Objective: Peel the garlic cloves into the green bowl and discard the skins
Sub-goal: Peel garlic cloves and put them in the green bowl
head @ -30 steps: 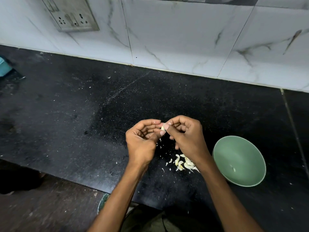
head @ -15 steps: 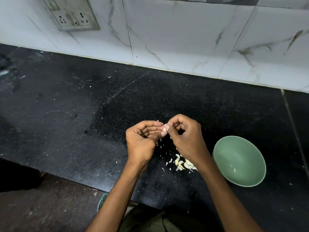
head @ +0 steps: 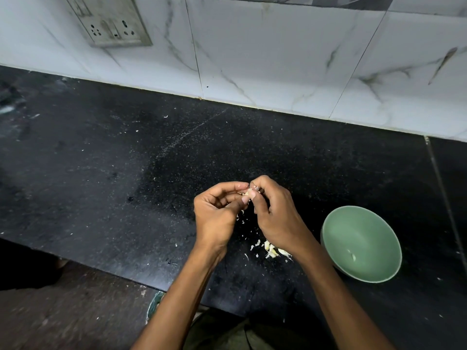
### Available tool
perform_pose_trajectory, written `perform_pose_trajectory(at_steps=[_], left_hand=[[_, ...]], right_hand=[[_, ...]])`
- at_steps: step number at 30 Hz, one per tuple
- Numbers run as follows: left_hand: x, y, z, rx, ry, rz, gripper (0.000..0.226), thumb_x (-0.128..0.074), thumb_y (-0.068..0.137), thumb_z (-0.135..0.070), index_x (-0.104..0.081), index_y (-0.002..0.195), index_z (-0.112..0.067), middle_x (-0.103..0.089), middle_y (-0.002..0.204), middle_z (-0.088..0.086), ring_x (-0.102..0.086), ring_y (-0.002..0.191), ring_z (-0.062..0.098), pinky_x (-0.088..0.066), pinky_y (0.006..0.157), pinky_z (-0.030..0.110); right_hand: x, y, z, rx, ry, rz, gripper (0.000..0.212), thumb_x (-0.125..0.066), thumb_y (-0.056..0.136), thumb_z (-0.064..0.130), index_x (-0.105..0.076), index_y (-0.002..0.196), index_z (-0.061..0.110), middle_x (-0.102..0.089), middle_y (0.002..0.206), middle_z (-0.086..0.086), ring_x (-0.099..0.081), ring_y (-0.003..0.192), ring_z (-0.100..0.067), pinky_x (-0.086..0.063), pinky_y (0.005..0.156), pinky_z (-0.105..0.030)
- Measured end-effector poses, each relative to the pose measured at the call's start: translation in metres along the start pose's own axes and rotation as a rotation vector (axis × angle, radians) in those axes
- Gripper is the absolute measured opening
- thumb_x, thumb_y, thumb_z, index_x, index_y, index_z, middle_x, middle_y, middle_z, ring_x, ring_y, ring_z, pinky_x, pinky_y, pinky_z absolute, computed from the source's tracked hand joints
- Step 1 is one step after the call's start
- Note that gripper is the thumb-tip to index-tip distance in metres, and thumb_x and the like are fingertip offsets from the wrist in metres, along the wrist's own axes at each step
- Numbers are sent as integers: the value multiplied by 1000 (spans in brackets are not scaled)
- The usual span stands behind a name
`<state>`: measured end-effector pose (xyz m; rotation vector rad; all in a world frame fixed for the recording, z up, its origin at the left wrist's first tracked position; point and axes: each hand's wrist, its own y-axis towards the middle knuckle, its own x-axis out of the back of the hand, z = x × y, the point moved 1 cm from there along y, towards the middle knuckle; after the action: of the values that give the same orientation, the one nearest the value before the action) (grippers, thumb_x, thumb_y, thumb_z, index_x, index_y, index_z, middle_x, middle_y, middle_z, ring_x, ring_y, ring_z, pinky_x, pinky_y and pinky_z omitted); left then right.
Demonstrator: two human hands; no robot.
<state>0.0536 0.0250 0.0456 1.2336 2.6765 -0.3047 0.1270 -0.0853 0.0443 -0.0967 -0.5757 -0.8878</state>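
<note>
Both hands, left and right, pinching one garlic clove above speckled black counter, marble-tiled wall behind.

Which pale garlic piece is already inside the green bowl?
The small pale piece lying alone on the round green bowl floor. The garlic clove is pinched between both hands; the skin scraps lie on the black counter.

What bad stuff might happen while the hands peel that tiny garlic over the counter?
The garlic clove is pinched by fingertips of the left hand and right hand above the black counter, not above the green bowl. If it slips, it would probably land on the counter. Falling skins could also mix with the garlic pile beneath the right wrist.
</note>
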Motion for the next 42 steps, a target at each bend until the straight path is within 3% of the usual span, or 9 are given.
perform_pose_trajectory(at_steps=[4,8,14,17,23,29,33,36,42], left_hand=[[1,0,-1,-1,-12,19,24,-74,78,15,-74,95,-1,-78,89,9,-72,82,15,-56,70,22],[2,0,0,5,-42,34,25,-73,76,16,-73,94,-2,-77,88,12,-71,79,18,-58,69,25],[7,2,3,9,-60,11,32,-80,66,13,-73,92,-4,-75,90,16,-71,81,20,-61,77,33],[8,2,3,-1,-64,5,32,-78,67,17,-73,90,-6,-76,89,14,-72,82,20,-60,80,33],[9,2,2,23,-80,-7,29,-71,72,21,-72,89,-3,-77,90,12,-73,84,19,-60,77,27],[9,2,3,63,-55,-37,25,-72,74,18,-75,88,-2,-77,96,16,-74,88,24,-60,81,29],[8,2,2,78,-59,-58,22,-72,74,18,-75,87,0,-78,95,15,-75,91,24,-60,82,28],[8,2,3,78,-69,-66,20,-72,73,18,-75,85,2,-77,95,16,-75,93,27,-61,85,32],[10,3,8,68,-54,-71,18,-71,75,18,-74,83,3,-77,94,18,-74,89,27,-61,83,35]], right_hand=[[3,0,-1,-33,115,-6,19,-47,101,27,-56,91,14,-57,79,6,-55,71,-13,-48,66,-41],[4,0,-2,-117,262,13,19,-47,101,34,-55,90,20,-53,71,13,-47,55,-1,-35,55,-17],[10,1,-1,-132,461,-54,17,-63,101,12,-64,86,20,-62,69,13,-54,60,-1,-40,50,-10],[11,1,-2,-175,533,-126,12,-72,94,6,-71,85,13,-70,74,-1,-61,62,-15,-43,42,-21],[8,6,-12,-247,484,-202,15,-75,87,-6,-79,90,9,-78,84,-5,-76,71,-21,-58,52,-29],[4,14,-24,-257,198,-127,33,-71,85,-14,-80,101,13,-78,93,4,-77,84,-6,-65,73,-33],[-3,20,-28,-216,36,-183,7,-84,83,12,-82,87,18,-75,69,8,-72,61,-5,-63,65,-35],[-6,22,-32,-195,-67,-191,11,-82,84,15,-79,75,20,-69,58,10,-65,51,-5,-58,56,-32],[-7,22,-33,-265,8,-80,33,-82,83,8,-79,112,23,-76,106,8,-74,79,-3,-61,71,-22]])
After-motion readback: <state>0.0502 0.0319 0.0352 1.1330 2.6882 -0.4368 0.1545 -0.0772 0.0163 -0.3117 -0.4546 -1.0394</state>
